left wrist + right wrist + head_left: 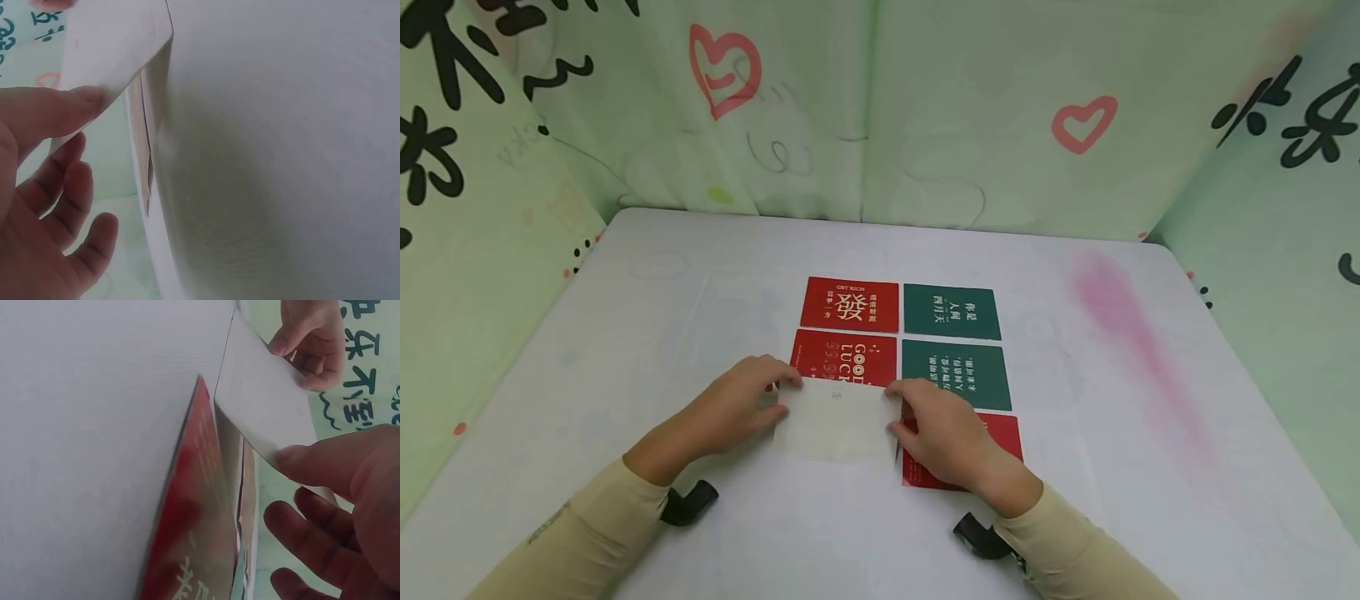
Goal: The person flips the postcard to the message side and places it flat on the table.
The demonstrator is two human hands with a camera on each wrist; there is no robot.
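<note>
A plain off-white card (pixel 837 427), like a postcard seen from its blank side, is held by both hands at its two short edges. My left hand (pixel 737 410) pinches its left edge between thumb and fingers. At the right edge my right hand (pixel 946 433) pinches it the same way. In the right wrist view the card (pixel 262 394) is tilted, its near edge raised off the table. It covers the lower part of a red "GOOD LUCK" card (pixel 820 357). My right hand partly hides another red card (pixel 1002 435) lying beneath it.
Above lie a red "GET RICH" card (pixel 850 305) and two green cards with white writing, the upper green card (pixel 951 312) and the lower green card (pixel 958 375). A white table (pixel 625 333) bears a pink stain (pixel 1135 350). Pale green curtains (pixel 925 108) enclose it.
</note>
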